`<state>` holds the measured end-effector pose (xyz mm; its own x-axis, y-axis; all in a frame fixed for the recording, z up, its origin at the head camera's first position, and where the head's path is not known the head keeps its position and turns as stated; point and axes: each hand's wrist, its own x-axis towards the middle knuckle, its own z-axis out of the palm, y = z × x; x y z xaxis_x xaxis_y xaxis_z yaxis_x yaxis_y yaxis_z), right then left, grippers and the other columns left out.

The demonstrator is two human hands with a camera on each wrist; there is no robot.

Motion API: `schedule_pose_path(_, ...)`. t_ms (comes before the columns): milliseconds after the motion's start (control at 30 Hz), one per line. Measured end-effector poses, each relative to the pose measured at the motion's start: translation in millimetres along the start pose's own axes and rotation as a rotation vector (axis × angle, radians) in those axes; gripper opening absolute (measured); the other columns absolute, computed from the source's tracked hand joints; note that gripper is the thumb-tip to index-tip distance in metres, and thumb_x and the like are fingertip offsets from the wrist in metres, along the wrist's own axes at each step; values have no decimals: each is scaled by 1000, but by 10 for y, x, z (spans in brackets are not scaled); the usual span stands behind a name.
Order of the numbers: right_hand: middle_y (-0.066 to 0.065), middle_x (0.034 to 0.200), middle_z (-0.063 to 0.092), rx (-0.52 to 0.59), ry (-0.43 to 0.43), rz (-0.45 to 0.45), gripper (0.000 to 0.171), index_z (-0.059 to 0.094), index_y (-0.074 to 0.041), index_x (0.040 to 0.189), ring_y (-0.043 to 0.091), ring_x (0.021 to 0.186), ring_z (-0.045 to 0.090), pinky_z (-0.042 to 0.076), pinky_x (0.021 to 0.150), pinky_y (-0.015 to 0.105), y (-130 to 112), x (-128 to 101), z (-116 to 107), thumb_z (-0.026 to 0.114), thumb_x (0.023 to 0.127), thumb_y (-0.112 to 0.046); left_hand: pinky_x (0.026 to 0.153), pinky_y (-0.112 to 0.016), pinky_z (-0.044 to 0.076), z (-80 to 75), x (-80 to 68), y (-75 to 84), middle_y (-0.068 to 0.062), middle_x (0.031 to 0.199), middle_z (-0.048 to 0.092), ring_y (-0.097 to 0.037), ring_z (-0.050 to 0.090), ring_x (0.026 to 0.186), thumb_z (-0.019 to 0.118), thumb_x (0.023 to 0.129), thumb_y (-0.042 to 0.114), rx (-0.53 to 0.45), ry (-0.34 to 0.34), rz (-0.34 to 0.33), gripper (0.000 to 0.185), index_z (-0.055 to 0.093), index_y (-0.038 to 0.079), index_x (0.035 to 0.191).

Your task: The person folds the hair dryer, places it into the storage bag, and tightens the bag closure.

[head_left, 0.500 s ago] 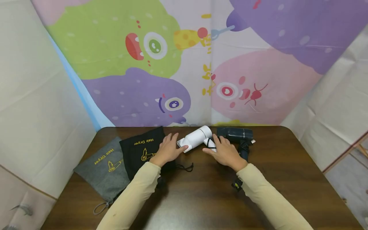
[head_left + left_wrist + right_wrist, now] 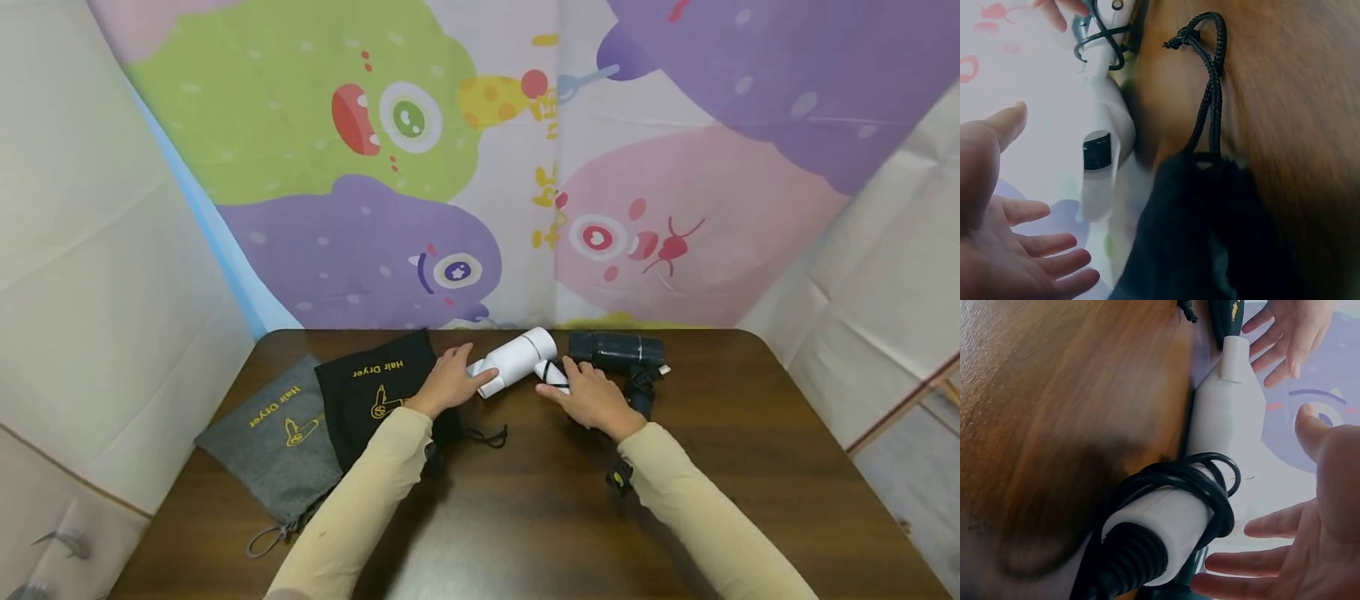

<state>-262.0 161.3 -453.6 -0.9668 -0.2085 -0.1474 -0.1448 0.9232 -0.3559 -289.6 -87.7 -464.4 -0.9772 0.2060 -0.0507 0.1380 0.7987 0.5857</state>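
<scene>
A white hair dryer lies on its side near the back of the brown table, its barrel slanting up to the right. Black cord is wound around its handle. My left hand hovers beside the nozzle end with fingers spread, thumb toward the dryer; the left wrist view shows a gap between them. By the handle is my right hand, its fingers extended and holding nothing. Just beyond that hand lies a dark hair dryer, its handle partly covered by the hand.
To the left, a black drawstring pouch lettered "Hair Dryer" overlaps a grey one. The black pouch's cord loop reaches toward the table's middle. A cartoon-printed cloth hangs behind the table.
The left hand and forearm have shifted slightly to the right. The view has moved a little; both dryers and the pouches lie as before.
</scene>
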Motion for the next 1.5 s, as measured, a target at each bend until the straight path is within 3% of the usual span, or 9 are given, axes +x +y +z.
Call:
schedule_pose_path(267, 30, 148, 38, 5, -102, 47, 87, 27, -1, 152, 45, 130, 46, 42, 100, 58, 95, 2, 110, 45, 94, -63, 112, -50, 35, 181, 64, -36, -23, 148, 41, -39, 40, 138, 58, 93, 49, -5, -33, -19, 77, 34, 2, 149)
schedule_pose_path(567, 29, 138, 51, -12, -91, 38, 78, 34, 5, 147, 43, 117, 58, 48, 91, 53, 156, 99, 47, 47, 97, -55, 101, -49, 44, 256, 160, 4, -21, 132, 56, -35, 53, 122, 61, 93, 44, 5, 26, 39, 67, 44, 1, 142)
schedule_pose_path(700, 27, 132, 56, 2, -84, 26, 70, 36, 5, 145, 38, 110, 62, 50, 87, 50, 173, 163, 44, 49, 99, -45, 98, -48, 45, 259, 178, 9, -21, 125, 58, -34, 56, 116, 62, 93, 44, 8, 50, 30, 61, 49, 3, 137)
schedule_pose_path(833, 24, 118, 63, 44, -77, 20, 58, 44, 6, 137, 32, 96, 64, 51, 80, 46, 197, 210, 83, 52, 99, -38, 96, -49, 46, 278, 173, 10, -21, 122, 59, -35, 57, 112, 63, 92, 43, 1, 56, 15, 59, 51, 3, 135)
schedule_pose_path(967, 25, 117, 63, 90, -79, 25, 56, 48, 9, 132, 32, 96, 64, 51, 82, 46, 234, 237, 114, 54, 99, -35, 96, -49, 46, 308, 170, 9, -21, 121, 59, -35, 57, 111, 64, 92, 43, -9, 52, 5, 59, 51, 3, 134)
schedule_pose_path(1200, 15, 86, 63, 170, -108, 81, 42, 62, 1, 89, 22, 70, 57, 46, 62, 33, 273, 266, 128, 58, 95, -40, 94, -49, 47, 327, 175, 11, -22, 121, 58, -36, 58, 110, 65, 92, 41, -26, 44, -3, 58, 51, 3, 133)
schedule_pose_path(1500, 14, 88, 62, 299, -132, 153, 41, 60, 1, 93, 21, 72, 56, 44, 61, 30, 272, 256, 172, 60, 94, -40, 94, -49, 46, 280, 179, 8, -22, 120, 59, -35, 57, 110, 65, 92, 39, -31, 28, 6, 56, 51, 2, 133)
